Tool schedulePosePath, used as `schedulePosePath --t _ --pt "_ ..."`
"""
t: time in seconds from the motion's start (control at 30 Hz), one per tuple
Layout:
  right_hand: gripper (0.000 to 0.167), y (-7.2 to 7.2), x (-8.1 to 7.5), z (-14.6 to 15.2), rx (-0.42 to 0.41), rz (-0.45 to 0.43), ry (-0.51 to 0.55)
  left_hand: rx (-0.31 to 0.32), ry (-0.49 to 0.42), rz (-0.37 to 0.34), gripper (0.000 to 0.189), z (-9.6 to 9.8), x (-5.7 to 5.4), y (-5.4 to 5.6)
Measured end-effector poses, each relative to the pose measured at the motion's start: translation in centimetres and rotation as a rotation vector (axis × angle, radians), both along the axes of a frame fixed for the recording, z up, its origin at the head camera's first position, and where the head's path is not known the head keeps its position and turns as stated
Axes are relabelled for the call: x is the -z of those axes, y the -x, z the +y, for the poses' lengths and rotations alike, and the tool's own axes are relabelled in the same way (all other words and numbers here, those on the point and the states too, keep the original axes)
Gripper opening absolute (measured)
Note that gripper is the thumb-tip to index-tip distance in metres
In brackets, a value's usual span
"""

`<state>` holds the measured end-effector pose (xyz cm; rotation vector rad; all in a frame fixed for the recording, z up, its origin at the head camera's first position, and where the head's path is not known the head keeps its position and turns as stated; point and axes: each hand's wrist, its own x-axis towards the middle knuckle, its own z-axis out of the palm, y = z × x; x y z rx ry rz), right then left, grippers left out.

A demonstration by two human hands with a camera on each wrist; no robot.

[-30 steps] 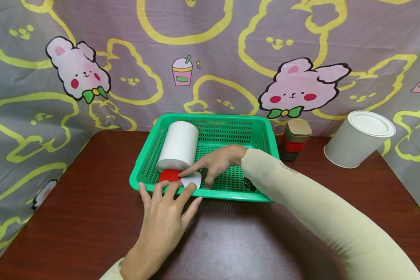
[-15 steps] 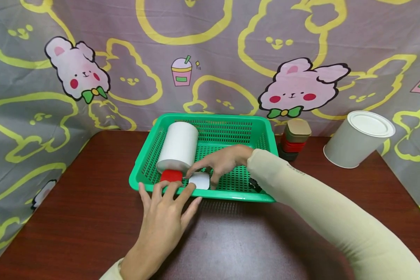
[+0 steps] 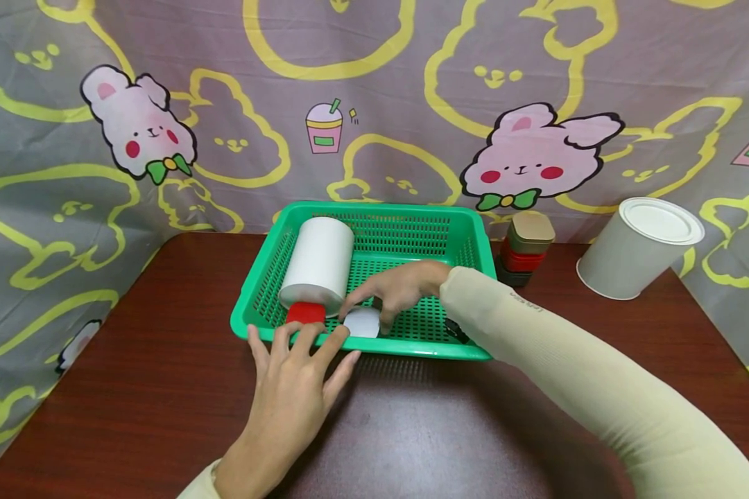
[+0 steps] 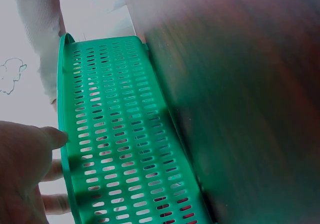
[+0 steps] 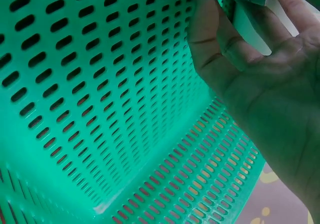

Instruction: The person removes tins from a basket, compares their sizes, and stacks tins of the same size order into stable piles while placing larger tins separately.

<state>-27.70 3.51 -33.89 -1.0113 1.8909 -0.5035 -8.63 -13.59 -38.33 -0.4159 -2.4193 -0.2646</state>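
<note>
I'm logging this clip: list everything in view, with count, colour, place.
basket: 1, green, centre
white cylinder: 1, white, basket's left
red piece: 1, red, basket's front left
white piece: 1, white, basket's front
black object: 1, black, basket's right
stack: 1, tan, red, black, right of basket
lidded can: 1, white, far right
table: 1, brown, beneath
cloth: count unclear, grey, behind
sleeves: 2, cream, arms
left hand: 1, on basket rim
right hand: 1, pinching white piece

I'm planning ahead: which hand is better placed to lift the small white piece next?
Probably the right hand: it grips the small white piece inside the green basket, while the left hand holds the front rim.
</note>
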Motion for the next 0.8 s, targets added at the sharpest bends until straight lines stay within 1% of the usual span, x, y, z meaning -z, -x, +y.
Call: schedulePosePath --t 0.2,0.4,0.67,0.8 --pt "0.058 0.3 -0.1 0.4 0.0 0.011 0.029 0.002 0.0 -0.003 0.034 0.0 0.0 0.0" --pt "0.055 0.4 -0.6 1.4 0.087 0.003 0.078 -0.004 0.003 -0.03 0.033 -0.1 0.0 0.0" --pt "0.052 0.2 -2.0 2.5 0.118 0.093 0.142 -0.009 0.001 -0.044 0.035 0.0 -0.1 0.0" --pt "0.054 0.0 -2.9 3.0 0.152 0.107 0.153 -0.008 -0.002 -0.052 0.034 0.0 -0.1 0.0"
